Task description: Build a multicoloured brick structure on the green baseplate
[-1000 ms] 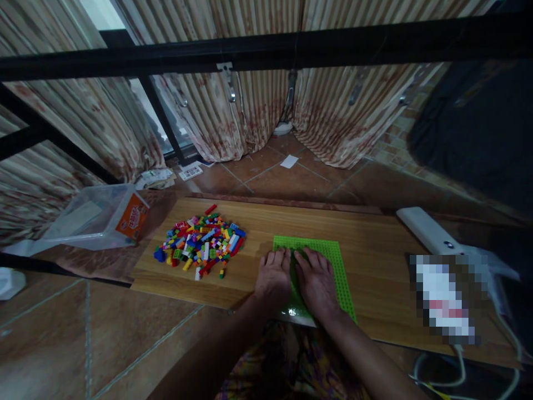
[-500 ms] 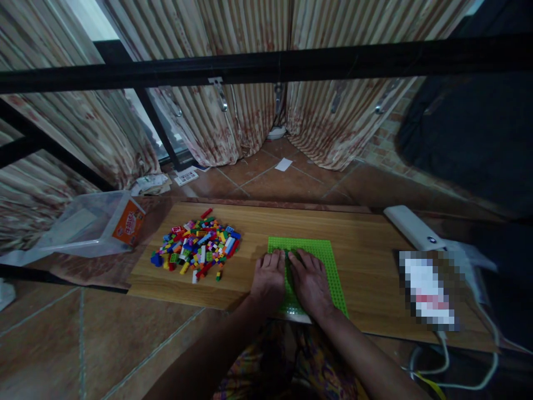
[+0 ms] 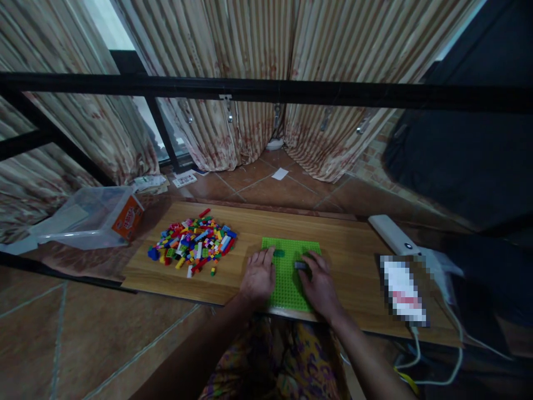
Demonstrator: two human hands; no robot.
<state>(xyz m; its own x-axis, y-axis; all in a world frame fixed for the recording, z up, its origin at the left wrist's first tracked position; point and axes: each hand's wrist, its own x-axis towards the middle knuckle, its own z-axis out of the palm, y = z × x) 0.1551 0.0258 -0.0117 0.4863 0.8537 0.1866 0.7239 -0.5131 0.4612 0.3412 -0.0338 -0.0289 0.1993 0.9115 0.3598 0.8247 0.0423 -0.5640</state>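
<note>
A bright green studded baseplate (image 3: 289,289) lies flat on the wooden board in front of me. Near its far left part sits a small dark green brick (image 3: 279,253). My left hand (image 3: 258,275) rests over the plate's left edge, fingers stretched forward, the fingertips close beside that brick; whether they touch it I cannot tell. Between the thumb and fingers of my right hand (image 3: 320,282) is a grey brick (image 3: 299,265), held over the right half of the plate.
A heap of mixed coloured bricks (image 3: 195,244) covers the left of the wooden board (image 3: 345,239). Beyond it lies a clear plastic bin (image 3: 97,222) with an orange label. To the right are a white power strip (image 3: 391,236), a blurred-out device (image 3: 403,291) and white cables (image 3: 452,372).
My hands have moved apart from the plate's middle. The dark green brick now shows on the plate, and a grey brick shows in my right hand. The camera view has tilted slightly.
</note>
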